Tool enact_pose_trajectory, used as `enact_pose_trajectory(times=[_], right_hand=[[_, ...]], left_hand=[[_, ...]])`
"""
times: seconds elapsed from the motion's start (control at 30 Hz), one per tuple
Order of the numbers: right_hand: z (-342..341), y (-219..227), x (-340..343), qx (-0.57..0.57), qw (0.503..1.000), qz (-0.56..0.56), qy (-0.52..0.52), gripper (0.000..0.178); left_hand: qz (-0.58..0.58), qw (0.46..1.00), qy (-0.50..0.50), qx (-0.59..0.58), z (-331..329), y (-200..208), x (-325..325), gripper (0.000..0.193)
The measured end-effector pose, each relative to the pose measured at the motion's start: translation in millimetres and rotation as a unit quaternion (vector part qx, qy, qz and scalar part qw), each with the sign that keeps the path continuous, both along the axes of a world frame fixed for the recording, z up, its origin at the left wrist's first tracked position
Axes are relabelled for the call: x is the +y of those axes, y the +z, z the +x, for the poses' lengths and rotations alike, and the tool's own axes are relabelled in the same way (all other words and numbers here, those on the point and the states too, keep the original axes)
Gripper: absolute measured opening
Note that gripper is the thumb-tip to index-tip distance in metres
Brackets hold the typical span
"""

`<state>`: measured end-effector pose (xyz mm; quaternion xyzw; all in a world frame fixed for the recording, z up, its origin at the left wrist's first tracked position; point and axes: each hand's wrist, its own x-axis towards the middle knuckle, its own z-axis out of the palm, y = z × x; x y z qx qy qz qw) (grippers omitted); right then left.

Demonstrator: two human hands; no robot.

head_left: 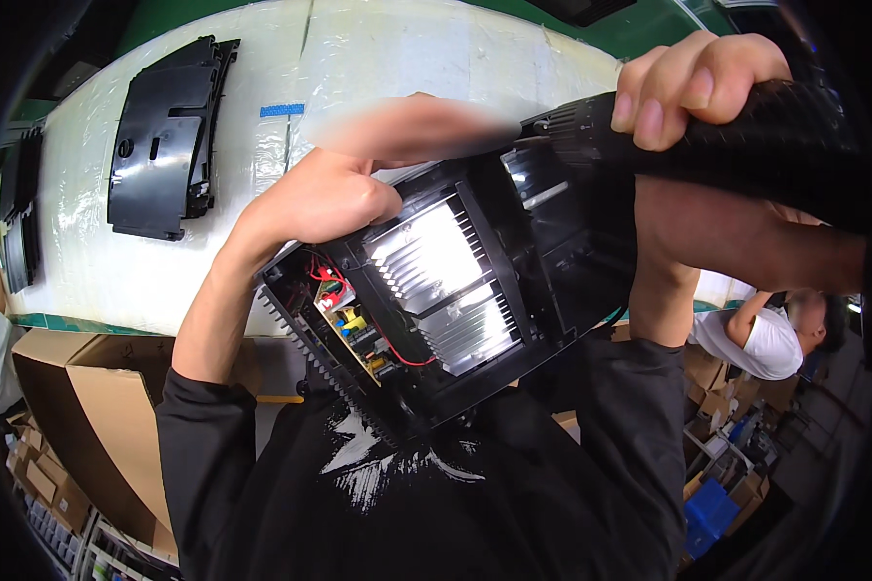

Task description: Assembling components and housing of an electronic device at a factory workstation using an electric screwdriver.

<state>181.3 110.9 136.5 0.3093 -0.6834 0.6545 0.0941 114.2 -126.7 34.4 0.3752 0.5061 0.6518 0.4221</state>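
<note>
In front of my chest a black plastic device housing [475,382] sits tilted, its interior exposed. Inside it are bright metal heat-sink fins [446,257] and a circuit board [358,339] with red wires. My left hand [344,198] is closed on the housing's upper left edge, though a blur covers some of its fingers. At the upper right, my right hand [702,87] wraps over the body of a black power screwdriver [591,126] with a ridged collar. The tool's front end lies by the housing's upper edge, and its tip is hard to make out.
On the white, plastic-covered table [407,48] lies a black plastic panel [160,145], with more black parts [21,213] at the far left. An open cardboard box [97,387] stands lower left. Another person [761,339] is at the right, near a blue bin [712,513].
</note>
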Motion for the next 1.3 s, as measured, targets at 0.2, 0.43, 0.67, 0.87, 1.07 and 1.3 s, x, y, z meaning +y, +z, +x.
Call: enact_pose_trajectory(times=[0.2, 0.43, 0.67, 0.87, 1.07, 1.3], right_hand=[[1.1, -3.2, -16.7, -0.002, 1.0, -0.014, -0.017, 0.094], [5.3, -7.1, -23.7, -0.011, 0.999, -0.031, -0.044, 0.094], [4.6, -12.3, -20.2, -0.016, 0.996, -0.049, -0.071, 0.093], [8.1, -13.2, -34.5, -0.017, 0.995, -0.064, -0.079, 0.093], [1.9, -6.6, -42.8, -0.002, 0.993, -0.071, -0.091, 0.093], [20.5, 22.3, -33.4, 0.054, 0.99, -0.087, -0.099, 0.092]], left_hand=[[0.0, 1.0, 0.002, -0.001, 0.2, -0.7, -0.4, 0.072], [-0.016, 1.0, -0.005, -0.013, 0.8, 3.3, 1.9, 0.071], [-0.008, 1.0, 0.003, -0.013, 1.7, 3.2, 1.1, 0.069], [-0.002, 1.0, 0.008, -0.006, -0.1, -0.3, -2.1, 0.068], [-0.007, 1.0, -0.003, -0.005, -1.2, 3.9, -1.9, 0.067], [-0.05, 0.961, -0.016, 0.273, -3.4, 11.7, 5.8, 0.06]])
